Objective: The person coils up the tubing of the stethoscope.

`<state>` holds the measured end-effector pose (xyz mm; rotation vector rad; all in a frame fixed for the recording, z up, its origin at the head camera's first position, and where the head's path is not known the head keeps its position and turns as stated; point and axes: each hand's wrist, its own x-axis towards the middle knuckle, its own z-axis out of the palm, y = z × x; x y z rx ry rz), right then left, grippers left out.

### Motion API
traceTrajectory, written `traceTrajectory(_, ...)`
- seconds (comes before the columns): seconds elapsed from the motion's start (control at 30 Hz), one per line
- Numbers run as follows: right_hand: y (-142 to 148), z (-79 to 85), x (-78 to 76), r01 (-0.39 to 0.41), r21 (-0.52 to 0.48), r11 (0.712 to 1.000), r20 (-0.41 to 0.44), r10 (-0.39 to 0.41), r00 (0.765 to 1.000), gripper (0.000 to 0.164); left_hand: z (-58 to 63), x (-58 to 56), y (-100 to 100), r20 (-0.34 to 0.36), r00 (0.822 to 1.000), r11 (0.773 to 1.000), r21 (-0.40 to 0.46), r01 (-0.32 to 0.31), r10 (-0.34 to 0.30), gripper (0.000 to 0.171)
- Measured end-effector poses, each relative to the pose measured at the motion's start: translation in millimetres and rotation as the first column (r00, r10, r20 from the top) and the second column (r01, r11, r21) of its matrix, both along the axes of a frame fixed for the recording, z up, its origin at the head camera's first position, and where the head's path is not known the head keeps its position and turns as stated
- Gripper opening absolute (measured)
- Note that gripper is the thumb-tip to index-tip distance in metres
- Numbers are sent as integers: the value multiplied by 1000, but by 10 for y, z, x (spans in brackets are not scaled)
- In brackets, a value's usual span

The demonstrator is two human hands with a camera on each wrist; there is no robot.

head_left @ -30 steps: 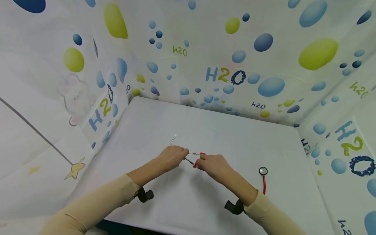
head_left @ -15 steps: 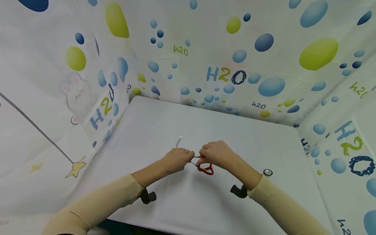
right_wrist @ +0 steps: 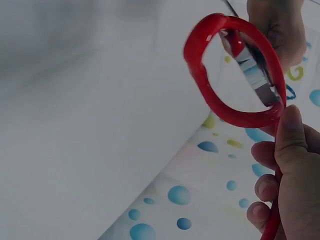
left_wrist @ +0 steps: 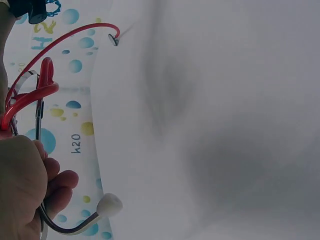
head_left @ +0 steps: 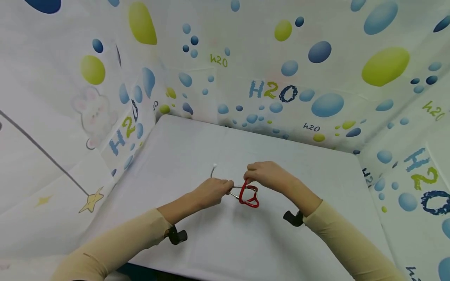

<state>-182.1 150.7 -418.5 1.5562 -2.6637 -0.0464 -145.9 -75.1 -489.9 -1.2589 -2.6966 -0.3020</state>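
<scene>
A stethoscope with red tubing (head_left: 241,192) is held between my two hands above the white table. My left hand (head_left: 213,191) grips its metal ear tubes, and a white ear tip (left_wrist: 110,205) pokes out beyond the fingers in the left wrist view. The right hand (head_left: 268,175) pinches the red tube between thumb and fingers. In the right wrist view that tubing makes a loop (right_wrist: 239,119) around the metal spring piece (right_wrist: 255,75). The round chest piece (left_wrist: 114,40) hangs from the tube's far end in the left wrist view; the head view hides it.
A white-covered table (head_left: 197,144) lies under both hands. Sheets printed with blue and green drops (head_left: 328,104) rise at the back and sides. A dark camera is strapped to each wrist (head_left: 177,235).
My right hand has moved up and to the right, drawing the red tubing into a loop about the metal tubes. The left hand has shifted slightly right, and the chest piece has left the head view.
</scene>
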Motion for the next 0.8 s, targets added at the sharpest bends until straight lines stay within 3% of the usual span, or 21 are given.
traceTrajectory(0.23, 98, -107, -112, 32, -107, 994, -43, -36, 998, 24, 72, -40, -36, 16, 999, 996, 82, -38, 37, 16)
traceTrajectory(0.43, 196, -273, -161, 45, -242, 969, 4, -45, 999, 47, 139, -36, -49, 3, 999, 983, 180, -36, 36, 13)
traceTrajectory(0.57, 222, -383, -145, 30, -305, 952, -11, -35, 999, 58, 174, -32, -46, -3, 1000, 977, 213, -28, 29, 10)
traceTrajectory(0.7, 201, -505, -105, 45, -375, 926, -38, -64, 997, 66, 218, -33, -64, -18, 999, 970, 241, -23, 28, 11)
traceTrajectory(0.8, 141, -608, -56, 62, -454, 889, -36, -88, 995, 67, 250, -34, -95, -43, 999, 965, 261, -21, 33, 12)
